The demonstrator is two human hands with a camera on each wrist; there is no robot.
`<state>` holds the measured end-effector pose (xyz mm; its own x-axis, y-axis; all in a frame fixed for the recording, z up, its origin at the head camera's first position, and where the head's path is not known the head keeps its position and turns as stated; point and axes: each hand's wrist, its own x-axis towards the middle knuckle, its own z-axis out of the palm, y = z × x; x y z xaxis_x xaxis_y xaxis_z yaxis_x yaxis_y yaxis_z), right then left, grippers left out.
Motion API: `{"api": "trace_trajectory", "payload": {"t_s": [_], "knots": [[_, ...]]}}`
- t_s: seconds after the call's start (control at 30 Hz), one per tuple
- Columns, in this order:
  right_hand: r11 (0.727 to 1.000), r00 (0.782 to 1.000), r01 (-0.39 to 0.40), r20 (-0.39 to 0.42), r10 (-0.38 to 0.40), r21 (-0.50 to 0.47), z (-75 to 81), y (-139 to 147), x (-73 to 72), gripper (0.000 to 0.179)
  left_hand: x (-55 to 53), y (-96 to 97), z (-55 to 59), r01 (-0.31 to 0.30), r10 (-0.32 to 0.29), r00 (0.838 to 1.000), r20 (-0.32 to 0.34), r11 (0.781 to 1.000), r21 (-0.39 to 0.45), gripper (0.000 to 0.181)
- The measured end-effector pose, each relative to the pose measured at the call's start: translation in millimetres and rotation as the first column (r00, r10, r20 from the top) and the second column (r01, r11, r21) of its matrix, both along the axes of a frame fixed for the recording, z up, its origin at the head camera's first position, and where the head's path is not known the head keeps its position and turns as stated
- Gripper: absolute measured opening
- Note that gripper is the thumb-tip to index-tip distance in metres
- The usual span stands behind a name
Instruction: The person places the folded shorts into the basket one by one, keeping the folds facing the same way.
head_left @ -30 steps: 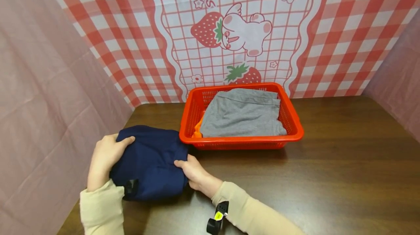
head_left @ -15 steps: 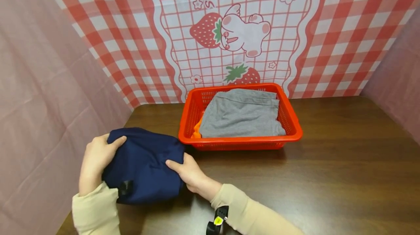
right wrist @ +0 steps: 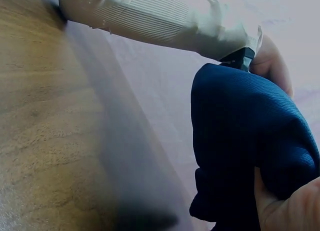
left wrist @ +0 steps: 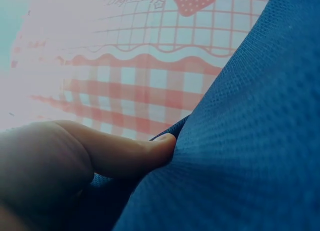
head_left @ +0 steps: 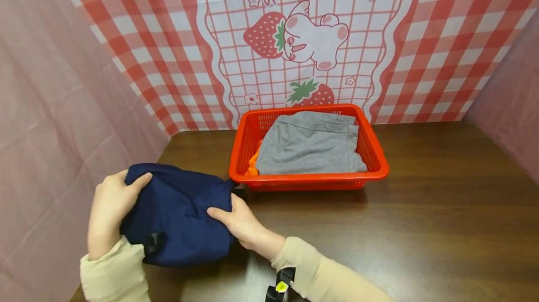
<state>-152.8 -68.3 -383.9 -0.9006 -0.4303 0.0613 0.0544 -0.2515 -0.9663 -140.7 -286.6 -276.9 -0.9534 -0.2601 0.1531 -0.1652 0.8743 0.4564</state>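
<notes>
A folded navy blue cloth [head_left: 177,217], its kind of garment not shown, is held up at the table's left side. My left hand [head_left: 111,206] grips its upper left edge, thumb on the near face and the other fingers hidden behind. On the opposite side my right hand [head_left: 242,222] pinches the cloth, thumb pressed on the front. The left wrist view shows the left thumb [left wrist: 130,153] creasing the fabric [left wrist: 240,151]. From the right wrist view the bundle [right wrist: 230,126] looks thick and rounded, above the table with a shadow below.
A red plastic basket [head_left: 309,178] stands at the back centre, just right of the cloth. Inside lie a folded grey garment [head_left: 311,147] and a bit of orange fabric [head_left: 252,164]. A pink curtain [head_left: 63,105] borders the left; a checked cloth [head_left: 168,58] hangs behind.
Both hands have shifted left with the navy cloth, the left hand farther than the right. The cloth has drawn away from the basket's left corner. The basket's contents look the same.
</notes>
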Motion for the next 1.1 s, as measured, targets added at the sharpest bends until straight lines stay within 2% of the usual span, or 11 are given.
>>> {"api": "trace_trajectory", "payload": {"t_s": [0.4, 0.67, 1.1], "knots": [[1.0, 0.998, 0.019, -0.066, -0.019, 0.005, 11.6, 4, 0.3, 0.038, 8.1, 5.0, 8.4, -0.043, 0.043, 0.998, -0.049, 0.999, 0.009, 0.054], [0.999, 0.996, 0.029, -0.089, -0.026, 0.038, 18.3, 10, -1.6, 0.039, 10.9, 11.2, 11.9, -0.087, 0.091, 0.993, -0.071, 0.995, 0.055, 0.049], [1.0, 0.992, 0.0, -0.126, 0.001, 0.005, 26.0, 18, -4.6, 0.041, 14.7, 21.9, 16.4, -0.163, 0.181, 0.974, -0.14, 0.978, 0.13, 0.046]]}}
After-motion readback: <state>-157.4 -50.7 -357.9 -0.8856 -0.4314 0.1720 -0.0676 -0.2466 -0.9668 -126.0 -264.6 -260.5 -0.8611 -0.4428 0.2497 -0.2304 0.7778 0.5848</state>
